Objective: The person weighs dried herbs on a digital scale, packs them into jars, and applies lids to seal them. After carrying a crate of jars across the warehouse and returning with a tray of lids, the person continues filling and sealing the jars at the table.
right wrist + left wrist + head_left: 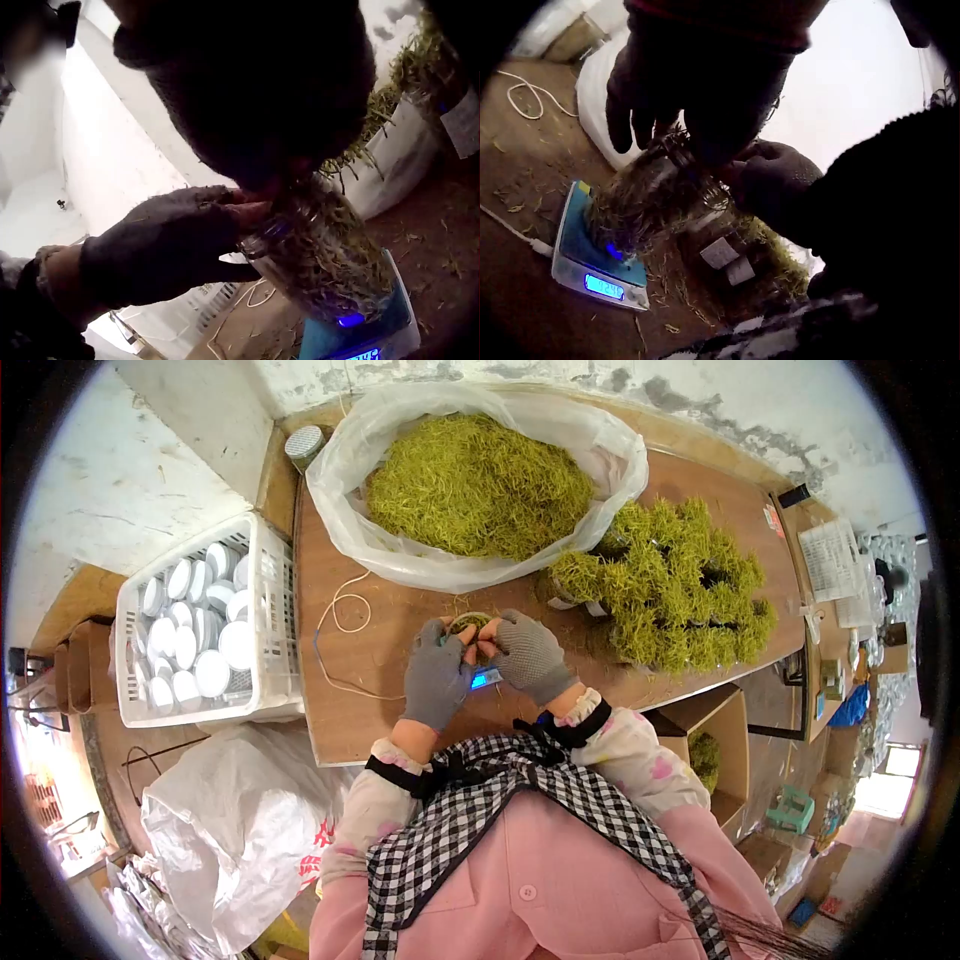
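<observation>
A clear jar [468,622] packed with dried yellow-green strands stands on a small blue-topped scale [574,240] with a lit display. Both hands wear grey gloves with bare fingertips. My left hand [438,678] holds the jar's mouth from the left, its fingers at the rim in the right wrist view. From the other side my right hand [535,660] grips at the same rim with bent fingers. The jar's body [322,255] shows strands pressed against its wall. Both hands partly hide the mouth; in the wrist views they are very dark.
Behind the hands is a large plastic bag [325,510] of loose strands. Several filled jars [690,590] with strands sticking out stand at the right. A white crate [275,610] of round lids is at the left. A white cable [345,685] lies on the table.
</observation>
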`<state>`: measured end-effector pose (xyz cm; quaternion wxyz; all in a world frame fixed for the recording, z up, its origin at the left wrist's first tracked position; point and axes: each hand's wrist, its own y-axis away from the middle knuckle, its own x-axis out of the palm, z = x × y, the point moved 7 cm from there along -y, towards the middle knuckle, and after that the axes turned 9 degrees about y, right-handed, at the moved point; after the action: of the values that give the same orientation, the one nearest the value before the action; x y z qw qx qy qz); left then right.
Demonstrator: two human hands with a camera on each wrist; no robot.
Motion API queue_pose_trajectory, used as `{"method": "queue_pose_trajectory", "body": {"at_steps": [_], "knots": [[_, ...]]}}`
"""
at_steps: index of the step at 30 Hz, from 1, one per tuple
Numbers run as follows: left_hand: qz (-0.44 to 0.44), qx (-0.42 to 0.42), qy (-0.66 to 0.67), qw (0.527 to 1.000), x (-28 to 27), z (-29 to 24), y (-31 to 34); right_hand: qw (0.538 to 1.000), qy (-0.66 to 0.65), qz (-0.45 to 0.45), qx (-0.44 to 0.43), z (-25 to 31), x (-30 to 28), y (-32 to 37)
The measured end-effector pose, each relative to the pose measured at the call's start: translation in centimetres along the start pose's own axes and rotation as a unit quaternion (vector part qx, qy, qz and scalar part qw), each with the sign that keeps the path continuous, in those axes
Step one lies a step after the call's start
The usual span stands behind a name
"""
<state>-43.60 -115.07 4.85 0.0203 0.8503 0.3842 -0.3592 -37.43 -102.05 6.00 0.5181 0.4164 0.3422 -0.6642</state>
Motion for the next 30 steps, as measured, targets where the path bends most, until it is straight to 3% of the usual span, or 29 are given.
{"method": "queue_pose_trajectory", "body": {"at_steps": [2,6,8,9,11,13,15,16,18,19,20,23,24,26,27,30], "knots": [[-0.003,-0.033,0.041,0.999,-0.5,0.3,-0.2,0.995,-0.061,-0.045,0.070,-0.3,-1.3,0.1],[-0.089,0.000,0.109,0.990,-2.3,0.5,0.1,0.996,-0.054,-0.051,0.055,-0.1,-2.2,0.0],[-0.145,-0.030,0.105,0.983,-6.2,0.2,0.3,0.996,0.010,-0.077,-0.047,1.0,-2.4,0.1],[-0.150,-0.034,0.096,0.983,-8.1,0.4,0.4,0.996,0.003,-0.076,-0.055,0.9,-2.4,0.3],[-0.230,-0.040,-0.002,0.972,-14.4,2.0,1.6,0.984,-0.017,-0.165,-0.059,0.6,-3.1,1.0],[-0.305,-0.069,-0.084,0.946,-20.8,5.9,4.0,0.980,-0.032,-0.191,-0.050,0.0,-4.6,1.3],[-0.343,-0.118,-0.188,0.913,-27.2,9.5,6.5,0.981,-0.145,-0.127,0.008,-2.5,-4.2,1.8],[-0.333,-0.144,-0.215,0.907,-29.6,11.2,7.4,0.981,-0.151,-0.125,0.000,-2.9,-4.0,2.4],[-0.289,-0.213,-0.248,0.900,-32.9,14.0,8.2,0.927,-0.340,-0.101,0.124,-5.7,-3.0,3.9],[-0.253,-0.255,-0.257,0.897,-33.7,15.2,8.4,0.927,-0.340,-0.102,0.124,-6.3,-2.9,4.4],[-0.251,-0.254,-0.254,0.899,-34.4,15.7,8.7,0.945,-0.293,-0.092,0.108,-6.8,-2.7,4.9],[-0.027,-0.393,-0.376,0.839,-32.4,19.4,8.9,0.977,-0.169,-0.110,0.075,-6.6,-3.8,6.3],[-0.008,-0.405,-0.386,0.829,-32.2,21.6,9.5,0.984,-0.103,-0.134,0.048,-5.9,-4.5,6.6],[-0.015,-0.405,-0.357,0.842,-32.2,23.4,9.5,0.982,-0.100,-0.133,0.094,-6.6,-4.8,7.8],[-0.043,-0.326,-0.378,0.865,-32.7,25.5,10.4,0.978,-0.109,-0.127,0.123,-7.0,-4.8,8.2],[-0.090,-0.305,-0.332,0.888,-34.6,27.0,10.9,0.980,-0.073,-0.137,0.124,-6.6,-6.6,9.3]]}}
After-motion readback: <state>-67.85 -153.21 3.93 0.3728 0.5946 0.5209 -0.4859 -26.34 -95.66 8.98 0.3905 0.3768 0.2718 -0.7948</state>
